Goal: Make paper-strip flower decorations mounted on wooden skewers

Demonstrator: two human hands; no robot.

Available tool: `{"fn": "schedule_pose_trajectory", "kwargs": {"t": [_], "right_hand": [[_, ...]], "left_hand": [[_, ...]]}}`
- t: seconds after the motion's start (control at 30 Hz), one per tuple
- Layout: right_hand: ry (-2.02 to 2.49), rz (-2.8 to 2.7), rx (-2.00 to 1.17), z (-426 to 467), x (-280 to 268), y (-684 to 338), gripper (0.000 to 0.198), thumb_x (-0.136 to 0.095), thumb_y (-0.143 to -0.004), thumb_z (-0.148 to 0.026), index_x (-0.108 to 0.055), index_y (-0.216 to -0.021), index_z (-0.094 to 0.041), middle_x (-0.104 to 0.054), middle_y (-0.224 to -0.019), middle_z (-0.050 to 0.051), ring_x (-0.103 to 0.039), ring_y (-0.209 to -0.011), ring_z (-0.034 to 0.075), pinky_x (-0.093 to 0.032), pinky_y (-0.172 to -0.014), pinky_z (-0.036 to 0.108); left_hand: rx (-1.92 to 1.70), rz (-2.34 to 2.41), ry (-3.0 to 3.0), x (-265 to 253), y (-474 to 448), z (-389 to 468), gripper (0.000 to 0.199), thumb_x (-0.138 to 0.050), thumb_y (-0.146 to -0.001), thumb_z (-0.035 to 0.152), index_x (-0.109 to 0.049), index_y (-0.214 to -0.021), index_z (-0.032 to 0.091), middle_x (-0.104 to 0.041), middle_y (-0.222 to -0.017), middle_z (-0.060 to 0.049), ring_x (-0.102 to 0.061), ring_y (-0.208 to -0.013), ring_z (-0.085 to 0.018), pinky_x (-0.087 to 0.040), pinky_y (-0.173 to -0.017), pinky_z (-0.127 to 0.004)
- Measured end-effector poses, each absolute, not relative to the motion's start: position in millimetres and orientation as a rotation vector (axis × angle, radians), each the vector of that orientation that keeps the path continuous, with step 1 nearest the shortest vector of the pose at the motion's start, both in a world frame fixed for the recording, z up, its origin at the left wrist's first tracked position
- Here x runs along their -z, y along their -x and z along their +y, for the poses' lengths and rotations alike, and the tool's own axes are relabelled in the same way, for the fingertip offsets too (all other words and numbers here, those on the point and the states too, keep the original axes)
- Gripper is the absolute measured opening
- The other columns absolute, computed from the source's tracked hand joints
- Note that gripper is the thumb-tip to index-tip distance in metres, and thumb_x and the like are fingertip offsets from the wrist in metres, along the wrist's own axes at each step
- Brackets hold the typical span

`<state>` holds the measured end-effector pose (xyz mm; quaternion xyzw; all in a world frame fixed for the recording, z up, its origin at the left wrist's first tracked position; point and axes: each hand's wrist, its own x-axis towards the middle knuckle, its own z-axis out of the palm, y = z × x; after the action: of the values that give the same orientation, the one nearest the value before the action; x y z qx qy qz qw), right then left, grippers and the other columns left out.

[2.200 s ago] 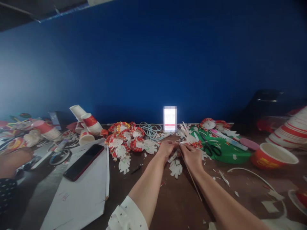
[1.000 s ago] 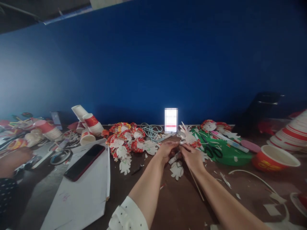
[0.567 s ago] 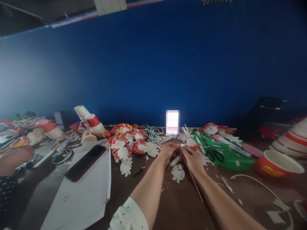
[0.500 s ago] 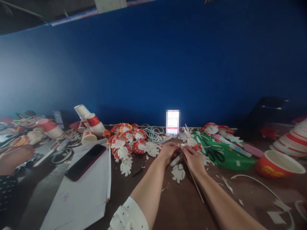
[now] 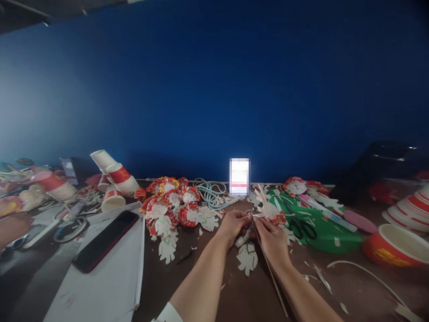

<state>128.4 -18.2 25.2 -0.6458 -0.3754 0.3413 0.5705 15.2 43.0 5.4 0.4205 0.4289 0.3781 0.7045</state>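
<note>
My left hand (image 5: 232, 227) and my right hand (image 5: 274, 240) meet fingertip to fingertip over the brown table. Closed in a pinch, the left fingers grip something too small to make out. A thin stick (image 5: 273, 279) runs from the pinched fingers of my right hand down toward the table's near side. Below the hands lie a white leaf-like paper cutout (image 5: 247, 259) and a small whitish tube (image 5: 241, 240), partly hidden. White paper strips (image 5: 268, 203) and a red-and-white paper piece (image 5: 279, 218) are just beyond my right hand.
Red-and-white paper figures (image 5: 164, 210) lie left of centre. A phone (image 5: 105, 241) rests on a white board (image 5: 100, 290). Scissors (image 5: 303, 229) lie on a green sheet (image 5: 338, 243). Paper cups (image 5: 122, 179) stand left, a red bowl (image 5: 385, 252) right. Another person's hand (image 5: 15, 228) is far left.
The view has shifted, so the table items at left and centre appear lower and farther left. Both hands stay together, with the stick still under the right one.
</note>
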Motion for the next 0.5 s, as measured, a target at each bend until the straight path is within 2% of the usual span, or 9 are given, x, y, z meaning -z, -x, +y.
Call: {"fn": "schedule_pose_trajectory", "kwargs": {"t": [0.13,0.27,0.37,0.5], "right_hand": [[1.509,-0.881,-0.865,-20,-19,-128,0.038,-0.067,-0.071,-0.052,-0.079,-0.069,-0.016,-0.067,-0.057,0.006,-0.06,-0.062,0.022,-0.046,-0.057,0.03],[1.476,-0.861,-0.898,-24,-13,-125,0.04,-0.067,-0.076,-0.053,-0.076,-0.068,-0.015,-0.063,-0.056,0.004,-0.055,-0.059,0.018,-0.044,-0.056,0.028],[1.486,-0.789,-0.939,-26,-11,-121,0.042,-0.068,-0.076,-0.056,-0.075,-0.067,-0.015,-0.059,-0.054,0.003,-0.051,-0.055,0.016,-0.042,-0.053,0.027],[1.461,-0.768,-0.981,-28,-9,-117,0.043,-0.068,-0.078,-0.056,-0.078,-0.077,-0.014,-0.059,-0.054,0.002,-0.05,-0.054,0.016,-0.041,-0.051,0.026]], "left_hand": [[-0.852,0.961,-0.948,-4,-14,40,0.053,-0.087,-0.052,0.057,-0.06,-0.07,0.014,-0.051,-0.051,0.005,-0.039,-0.041,-0.005,-0.027,-0.042,-0.021],[-0.854,0.948,-0.921,-7,-11,36,0.054,-0.088,-0.053,0.056,-0.06,-0.071,0.014,-0.053,-0.055,0.004,-0.041,-0.042,-0.004,-0.029,-0.043,-0.02],[-0.822,0.931,-0.895,-10,-7,35,0.054,-0.088,-0.054,0.056,-0.059,-0.073,0.014,-0.052,-0.056,0.006,-0.036,-0.04,-0.003,-0.023,-0.04,-0.02],[-0.804,0.902,-0.881,-11,-3,36,0.052,-0.087,-0.058,0.055,-0.059,-0.074,0.014,-0.05,-0.057,0.006,-0.033,-0.039,-0.002,-0.019,-0.038,-0.02]]}}
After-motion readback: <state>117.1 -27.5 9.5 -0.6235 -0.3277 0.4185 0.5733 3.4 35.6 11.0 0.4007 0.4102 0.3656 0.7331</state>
